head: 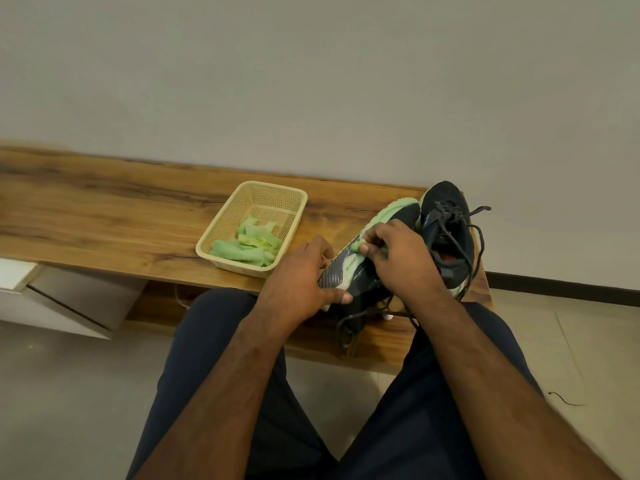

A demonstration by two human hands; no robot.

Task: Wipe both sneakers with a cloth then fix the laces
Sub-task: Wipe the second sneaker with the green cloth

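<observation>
A black sneaker with a pale green sole [389, 220] lies tilted on its side over the bench's front edge. My left hand [301, 278] grips its heel end. My right hand [401, 258] pinches a small green cloth [356, 244] and presses it against the sole's edge. The second black sneaker [446, 233] stands upright just to the right on the bench, its dark laces loose and trailing. More laces hang below the held sneaker.
A beige plastic basket [225, 233] holding several green cloths [249, 245] sits on the wooden bench [104, 216] left of the sneakers. A grey wall rises behind. My knees in dark trousers are in front; a white drawer unit stands at the left.
</observation>
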